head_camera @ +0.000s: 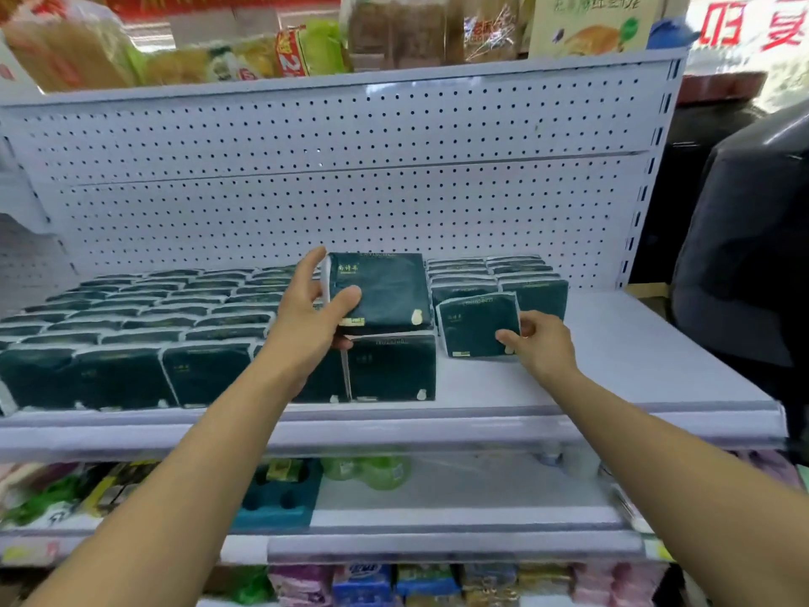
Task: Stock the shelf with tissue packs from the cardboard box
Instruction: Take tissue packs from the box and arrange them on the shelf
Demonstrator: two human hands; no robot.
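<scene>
1. Small gold characters are printed near the top left of the dark green plastic-wrapped tissue pack (380, 291) held up in the left hand (311, 319); they are too blurred to be read. A pale gold mark is seen at its lower right corner.
2. This pack is gripped by the left hand at its left edge, with the thumb curled over the front face and the fingers behind; it is held above the front row of packs, clear of the white metal shelf (613, 370).
3. A second dark green tissue pack (477, 324) is stood upright on the shelf, just in front of the right-hand rows of green packs (494, 273). It is pinched at its lower right corner by the right hand (540, 343), thumb on the front.
4. The left and middle of the shelf are filled with rows of identical green tissue packs (144, 317), set up to the front edge. The right end of the shelf is bare.
5. A white perforated back panel (350, 168) is set behind the shelf.
6. Red characters on a white sign (748, 30) are seen at the top right, unreadable.
7. Assorted coloured packaged goods (394, 582) are kept on the lower shelves.
</scene>
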